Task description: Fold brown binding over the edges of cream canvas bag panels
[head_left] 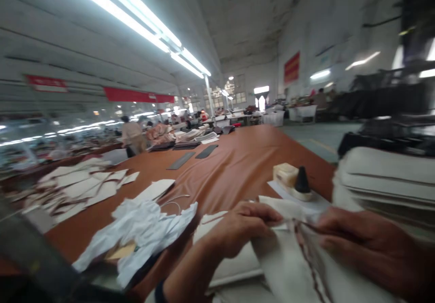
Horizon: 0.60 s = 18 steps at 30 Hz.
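Note:
Low at the right, a pale fabric panel [285,257] with a dark brownish seam edge is held between my two hands. My left hand [244,226] pinches its upper edge on one side of the seam. On the other side my right hand [367,244] grips it, thumb toward the seam; motion blurs this hand somewhat. More pale fabric pieces [234,266] lie beneath my left hand. Just beyond the hands stand a cream-coloured block [285,175] and a black cone-shaped thing [302,181], on a white sheet.
A brown leather-like sheet [238,158] covers the long table. Crumpled white material [142,230] and scattered pale pieces [91,180] lie left. Stacked pale panels [380,176] rise at the right. Dark strips [183,160] lie farther off. A person [133,135] stands beyond the table.

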Each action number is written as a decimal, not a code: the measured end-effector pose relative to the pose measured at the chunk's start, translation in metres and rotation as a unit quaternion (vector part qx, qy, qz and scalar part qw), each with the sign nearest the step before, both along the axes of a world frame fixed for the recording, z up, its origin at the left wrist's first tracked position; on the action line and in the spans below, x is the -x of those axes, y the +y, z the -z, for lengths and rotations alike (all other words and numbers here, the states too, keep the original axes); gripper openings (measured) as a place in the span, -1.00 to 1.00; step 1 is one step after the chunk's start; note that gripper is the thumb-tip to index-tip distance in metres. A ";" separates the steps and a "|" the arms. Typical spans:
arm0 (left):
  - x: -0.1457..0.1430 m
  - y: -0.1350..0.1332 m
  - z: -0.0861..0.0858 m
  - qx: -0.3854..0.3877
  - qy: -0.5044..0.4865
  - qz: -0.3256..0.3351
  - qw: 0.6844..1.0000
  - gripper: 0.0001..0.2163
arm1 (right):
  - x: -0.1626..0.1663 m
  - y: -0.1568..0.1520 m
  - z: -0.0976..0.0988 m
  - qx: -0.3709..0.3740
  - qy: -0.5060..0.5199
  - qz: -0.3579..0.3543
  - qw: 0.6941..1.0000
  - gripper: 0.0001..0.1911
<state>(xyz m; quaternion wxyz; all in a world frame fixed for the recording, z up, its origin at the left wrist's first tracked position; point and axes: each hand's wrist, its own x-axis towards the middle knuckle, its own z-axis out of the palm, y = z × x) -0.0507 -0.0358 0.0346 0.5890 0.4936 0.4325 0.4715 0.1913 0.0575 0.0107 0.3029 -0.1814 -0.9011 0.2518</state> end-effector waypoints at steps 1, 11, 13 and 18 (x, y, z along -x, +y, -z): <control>0.004 0.001 0.001 0.007 0.014 0.025 1.000 -0.76 | -0.002 -0.003 -0.003 -0.011 -0.046 -0.041 0.998 -0.74; -0.021 -0.008 0.012 -0.031 0.296 0.056 0.953 -0.78 | -0.004 -0.012 0.016 -0.011 -0.005 -0.121 0.993 -0.75; -0.027 -0.010 0.008 -0.022 0.298 0.069 0.952 -0.78 | -0.008 -0.011 0.015 -0.005 -0.008 -0.121 0.993 -0.75; -0.028 -0.008 0.013 0.024 0.164 0.101 0.981 -0.69 | -0.014 -0.013 0.005 -0.068 -0.018 -0.117 0.991 -0.76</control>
